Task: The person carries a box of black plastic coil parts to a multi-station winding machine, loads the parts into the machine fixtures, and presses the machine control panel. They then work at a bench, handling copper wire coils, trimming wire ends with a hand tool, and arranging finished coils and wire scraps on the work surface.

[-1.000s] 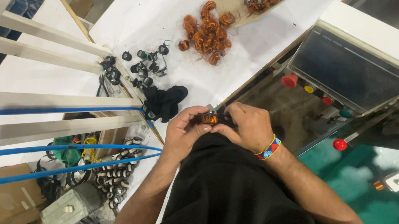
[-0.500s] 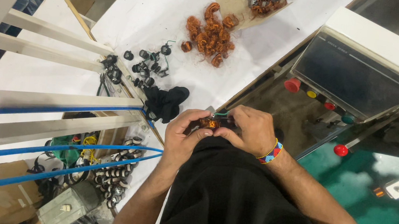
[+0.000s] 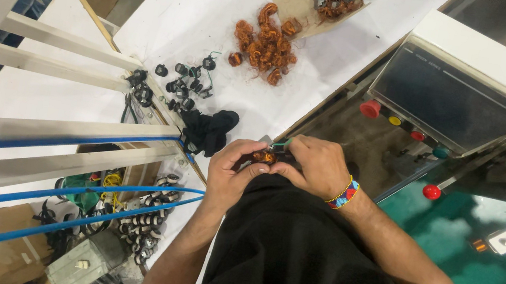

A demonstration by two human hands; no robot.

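Coil: small copper-wound ring coil point(image 3: 263, 157) pinched between my left hand point(image 3: 229, 176) and right hand point(image 3: 318, 167), close to my black shirt at the white bench's point(image 3: 207, 9) edge; I judge it light, rigid core, fine winding fragile; grip by the rim, not the green lead point(image 3: 280, 144).

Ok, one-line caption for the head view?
Both hands, left and right, hold a small copper coil over the white table.

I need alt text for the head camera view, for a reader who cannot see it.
Two hands, left hand and right hand, hold a small copper wire coil between them above a white table. More copper coils lie in a pile farther away.
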